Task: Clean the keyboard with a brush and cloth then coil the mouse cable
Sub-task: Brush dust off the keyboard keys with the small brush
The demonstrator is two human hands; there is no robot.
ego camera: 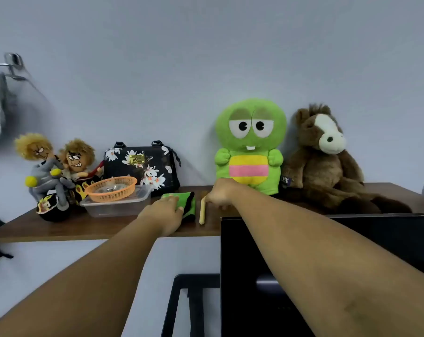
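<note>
A folded green cloth with black trim (pixel 189 204) lies on the brown wooden shelf (pixel 60 227). My left hand (pixel 163 211) rests flat on the cloth's near left part, fingers spread over it. Just right of the cloth lies a pale yellow brush handle (pixel 202 212), pointing toward me. My right hand (pixel 220 193) is at the handle's far end, fingertips touching it; whether it grips the handle is unclear. The brush's bristles are hidden behind that hand. No keyboard or mouse cable is in view.
Behind my right hand stand a green plush toy (pixel 251 144) and a brown plush horse (pixel 325 161). At left are an orange basket (pixel 111 188) in a clear tub (pixel 118 206), a floral bag (pixel 140 164) and dolls (pixel 55 171). A dark monitor (pixel 327 263) rises below the shelf at right.
</note>
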